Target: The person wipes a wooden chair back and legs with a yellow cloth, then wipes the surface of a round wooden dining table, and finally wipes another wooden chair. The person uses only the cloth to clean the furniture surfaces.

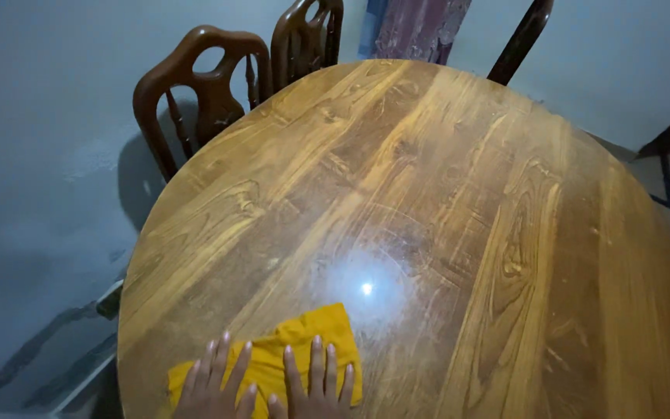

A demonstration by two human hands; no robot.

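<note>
Both my palms press a yellow cloth [288, 357] flat on the round wooden table [459, 202].
Left hand [212, 384], right hand [316, 384], fingers spread; cloth looks soft, light, likely to bunch; I'd pinch an edge.

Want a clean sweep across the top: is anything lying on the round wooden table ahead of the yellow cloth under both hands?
Nothing visible: beyond the crumpled yellow cloth under the left hand and right hand, the round wooden table shows only glare.

Yellow cloth [304, 353], golden-brown desk [459, 202] with darker swirling wood grain, dark reddish-brown chairs [203, 93], pale grey wall [48, 155]
</note>
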